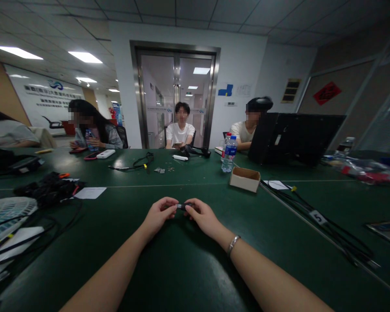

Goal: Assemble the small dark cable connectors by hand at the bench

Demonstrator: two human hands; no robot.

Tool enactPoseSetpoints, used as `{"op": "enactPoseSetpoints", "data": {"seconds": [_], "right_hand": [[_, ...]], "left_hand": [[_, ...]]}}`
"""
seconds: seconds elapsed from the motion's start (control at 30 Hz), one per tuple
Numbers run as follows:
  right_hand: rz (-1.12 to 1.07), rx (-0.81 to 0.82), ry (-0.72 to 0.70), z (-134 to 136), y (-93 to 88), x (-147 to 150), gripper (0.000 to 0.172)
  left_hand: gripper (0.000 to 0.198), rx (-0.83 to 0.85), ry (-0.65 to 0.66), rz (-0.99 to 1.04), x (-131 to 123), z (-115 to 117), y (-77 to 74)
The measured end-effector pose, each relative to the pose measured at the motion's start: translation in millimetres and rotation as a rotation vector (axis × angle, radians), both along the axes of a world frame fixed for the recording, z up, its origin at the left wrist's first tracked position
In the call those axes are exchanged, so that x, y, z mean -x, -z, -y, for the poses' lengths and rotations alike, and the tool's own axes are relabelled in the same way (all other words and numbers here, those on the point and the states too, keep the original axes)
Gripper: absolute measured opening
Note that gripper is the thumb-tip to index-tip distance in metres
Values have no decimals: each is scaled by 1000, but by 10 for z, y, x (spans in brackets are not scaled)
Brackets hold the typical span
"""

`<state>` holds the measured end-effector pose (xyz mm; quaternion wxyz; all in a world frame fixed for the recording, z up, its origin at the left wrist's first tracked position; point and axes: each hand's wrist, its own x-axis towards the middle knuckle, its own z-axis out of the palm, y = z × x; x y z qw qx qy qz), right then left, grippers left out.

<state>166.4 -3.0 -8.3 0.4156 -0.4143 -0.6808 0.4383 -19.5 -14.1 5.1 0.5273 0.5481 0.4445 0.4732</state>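
Just above the green table [169,268], both hands meet at a small dark stick-like piece with a silvery end [181,206]; its exact kind is too small to make out. My left hand [160,213] pinches the silvery end between thumb and fingers. From the other side, my right hand [202,214] grips the dark end, thumb on top and fingers curled behind. The piece lies roughly level, and the fingertips hide both of its ends. A silver bracelet [233,245] circles the right wrist.
Ahead to the right stand a small open cardboard box [245,180] and water bottles [229,155]. Black cables [325,223] run along the right; a cable heap [48,188] and white basket [9,212] lie left. A monitor [292,136] and several seated people line the far side.
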Motion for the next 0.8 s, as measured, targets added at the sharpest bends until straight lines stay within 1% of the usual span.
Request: {"op": "enactPoseSetpoints", "data": {"seconds": [0.2, 0.5, 0.6, 0.7, 0.8], "right_hand": [[1, 2, -11, -8, 21, -7, 27], [-19, 10, -21, 2, 1, -5, 26], [-13, 10, -10, 5, -5, -1, 25], [-14, 4, 5, 4, -9, 14, 24], [-15, -6, 15, -2, -2, 22, 25]], "left_hand": [[31, 8, 0, -17, -4, 30, -46], [29, -29, 21, -45, 13, 14, -26], [32, -25, 15, -25, 5, 15, -31], [37, 15, -7, -1, -30, 4, -19], [37, 36, -27, -40, -70, -19, 19]]}}
